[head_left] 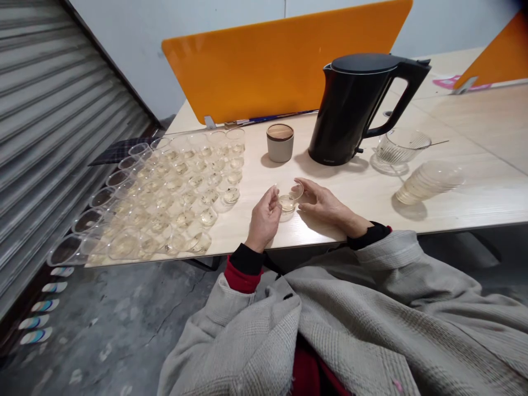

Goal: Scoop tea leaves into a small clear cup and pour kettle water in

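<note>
Surface (454,209) carried rows of cups (173,198) toward its left edge. Near the front edge I had the small clear cup (289,201), part-filled, pinched between left hand (264,217) and right hand (324,204). Judged light, thin, squashy, spill-prone; best held by the sidewalls, gently.

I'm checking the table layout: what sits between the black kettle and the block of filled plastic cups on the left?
In the head view, a small grey canister with a wooden lid stands between the black kettle and the filled plastic cups; otherwise bare table.
</note>
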`<action>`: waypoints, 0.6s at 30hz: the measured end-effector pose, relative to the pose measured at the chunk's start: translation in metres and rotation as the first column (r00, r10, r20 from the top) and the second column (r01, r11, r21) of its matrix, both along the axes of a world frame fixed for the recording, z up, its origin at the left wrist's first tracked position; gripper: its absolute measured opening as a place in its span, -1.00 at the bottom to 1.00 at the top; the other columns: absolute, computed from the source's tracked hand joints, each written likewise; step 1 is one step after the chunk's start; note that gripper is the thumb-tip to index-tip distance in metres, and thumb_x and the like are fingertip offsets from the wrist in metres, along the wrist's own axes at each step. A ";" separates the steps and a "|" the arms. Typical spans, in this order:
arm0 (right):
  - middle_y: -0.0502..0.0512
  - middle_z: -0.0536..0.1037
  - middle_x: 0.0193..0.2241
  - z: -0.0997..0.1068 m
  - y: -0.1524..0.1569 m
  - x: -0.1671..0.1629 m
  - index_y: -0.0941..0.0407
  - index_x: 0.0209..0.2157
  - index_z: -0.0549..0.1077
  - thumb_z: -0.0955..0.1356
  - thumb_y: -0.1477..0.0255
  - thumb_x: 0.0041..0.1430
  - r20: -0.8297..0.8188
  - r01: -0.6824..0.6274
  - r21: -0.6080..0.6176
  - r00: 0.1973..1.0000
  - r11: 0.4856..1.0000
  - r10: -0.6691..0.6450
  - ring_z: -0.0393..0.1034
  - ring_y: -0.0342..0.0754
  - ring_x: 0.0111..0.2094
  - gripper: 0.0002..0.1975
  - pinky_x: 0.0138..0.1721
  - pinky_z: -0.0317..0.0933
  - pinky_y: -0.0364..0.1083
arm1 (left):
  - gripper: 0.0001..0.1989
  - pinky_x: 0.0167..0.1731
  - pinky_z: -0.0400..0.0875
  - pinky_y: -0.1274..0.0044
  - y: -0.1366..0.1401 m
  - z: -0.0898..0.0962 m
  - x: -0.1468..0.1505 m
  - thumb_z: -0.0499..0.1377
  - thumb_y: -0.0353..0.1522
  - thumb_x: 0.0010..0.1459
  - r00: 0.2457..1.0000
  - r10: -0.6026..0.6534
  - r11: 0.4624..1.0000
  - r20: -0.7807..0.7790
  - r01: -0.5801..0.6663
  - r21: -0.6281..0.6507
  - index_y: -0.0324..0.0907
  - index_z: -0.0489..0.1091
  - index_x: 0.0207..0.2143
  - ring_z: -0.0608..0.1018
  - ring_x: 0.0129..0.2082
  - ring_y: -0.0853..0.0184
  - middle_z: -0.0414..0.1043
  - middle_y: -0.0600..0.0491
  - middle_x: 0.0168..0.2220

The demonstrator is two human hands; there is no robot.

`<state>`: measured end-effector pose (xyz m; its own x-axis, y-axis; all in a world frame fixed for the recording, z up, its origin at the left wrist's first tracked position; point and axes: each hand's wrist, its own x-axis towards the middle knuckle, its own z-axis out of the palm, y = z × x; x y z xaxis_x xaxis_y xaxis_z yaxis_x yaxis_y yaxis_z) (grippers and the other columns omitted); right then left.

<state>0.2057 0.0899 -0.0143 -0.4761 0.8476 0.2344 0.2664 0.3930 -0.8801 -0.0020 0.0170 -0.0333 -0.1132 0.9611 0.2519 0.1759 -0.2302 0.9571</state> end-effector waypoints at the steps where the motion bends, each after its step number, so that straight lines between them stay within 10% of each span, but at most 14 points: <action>1: 0.19 0.52 0.28 0.000 0.000 0.000 -0.06 0.34 0.47 0.52 0.39 0.01 0.006 0.006 0.011 1.000 1.000 -0.006 0.35 0.31 0.35 -0.21 0.48 0.08 0.34 | -0.46 0.39 0.39 0.20 0.000 0.000 0.000 0.21 -0.32 0.37 1.000 0.005 1.000 0.002 -0.005 -0.001 -0.17 0.36 0.37 0.55 0.33 0.11 0.49 -0.17 0.34; 18: 0.15 0.58 0.20 0.003 -0.003 0.000 -0.10 0.30 0.51 0.50 0.39 0.06 0.045 -0.020 0.032 0.999 0.999 0.018 0.42 0.30 0.27 -0.28 0.40 0.17 0.36 | -0.50 0.36 0.42 0.18 0.000 -0.001 0.001 0.22 -0.40 0.29 0.999 -0.036 0.998 -0.001 0.036 0.045 -0.16 0.45 0.27 0.58 0.28 0.09 0.52 -0.14 0.28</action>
